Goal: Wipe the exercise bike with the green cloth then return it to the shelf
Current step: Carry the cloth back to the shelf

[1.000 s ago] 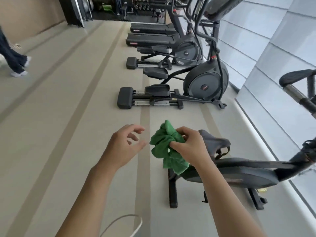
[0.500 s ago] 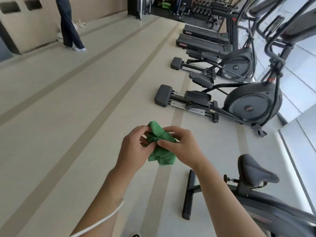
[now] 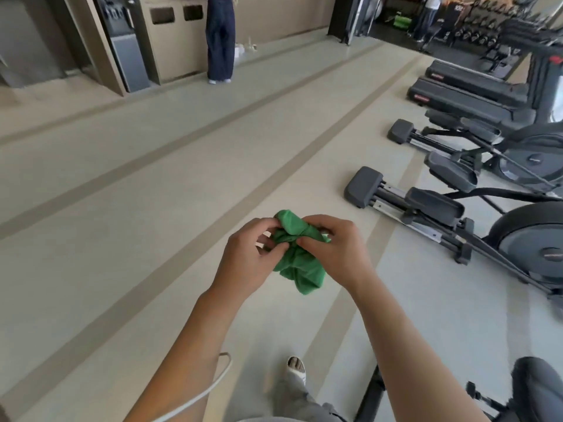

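A crumpled green cloth (image 3: 300, 263) hangs in front of me, held between both hands above the floor. My left hand (image 3: 246, 263) pinches its left side and my right hand (image 3: 338, 251) grips its right side. The exercise bike (image 3: 530, 388) shows only as a dark saddle and base bar at the bottom right corner, apart from my hands. No shelf can be made out with certainty.
Two elliptical trainers (image 3: 457, 214) and treadmills (image 3: 469, 89) line the right side. A person (image 3: 220, 38) stands at the far wall by beige cabinets (image 3: 173, 35). Dumbbell racks (image 3: 487, 32) are at the far right. My foot (image 3: 295, 370) steps on the beige floor.
My left hand has come in and taken hold of the cloth beside the right hand. The view has turned left, away from the bike, which slid to the bottom right corner.
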The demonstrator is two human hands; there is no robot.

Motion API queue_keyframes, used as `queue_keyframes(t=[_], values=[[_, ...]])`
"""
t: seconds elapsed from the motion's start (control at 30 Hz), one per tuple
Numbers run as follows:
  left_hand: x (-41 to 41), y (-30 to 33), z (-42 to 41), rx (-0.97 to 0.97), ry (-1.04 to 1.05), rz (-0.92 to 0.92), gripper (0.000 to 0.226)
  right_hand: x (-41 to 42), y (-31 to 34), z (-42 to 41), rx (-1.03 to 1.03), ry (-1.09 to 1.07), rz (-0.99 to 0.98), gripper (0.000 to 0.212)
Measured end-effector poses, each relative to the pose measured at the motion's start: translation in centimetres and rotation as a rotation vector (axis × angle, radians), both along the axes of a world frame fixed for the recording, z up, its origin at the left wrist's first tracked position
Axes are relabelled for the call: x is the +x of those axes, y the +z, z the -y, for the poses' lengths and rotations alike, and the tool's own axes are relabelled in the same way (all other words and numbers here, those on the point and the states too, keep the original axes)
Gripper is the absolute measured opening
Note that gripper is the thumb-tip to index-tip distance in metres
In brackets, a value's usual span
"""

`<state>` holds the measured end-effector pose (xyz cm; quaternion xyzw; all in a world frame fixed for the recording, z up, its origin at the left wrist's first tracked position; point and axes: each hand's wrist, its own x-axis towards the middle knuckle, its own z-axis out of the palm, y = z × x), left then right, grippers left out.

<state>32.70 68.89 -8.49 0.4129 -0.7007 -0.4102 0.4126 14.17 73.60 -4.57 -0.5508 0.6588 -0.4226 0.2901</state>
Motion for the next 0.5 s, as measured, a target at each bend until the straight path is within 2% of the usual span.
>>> queue_keyframes(t=[0.27, 0.5], values=[[1.8, 0.4, 6.6, -0.081, 0.183, 0.145, 0.034, -2.7, -0.4, 8.7, -0.005, 0.031, 0.037, 0.026], [0.3, 0.7, 13.3, -0.090, 0.340, 0.247, 0.032, -7.2, -0.5, 16.9, -0.020, 0.054, 0.067, 0.026]])
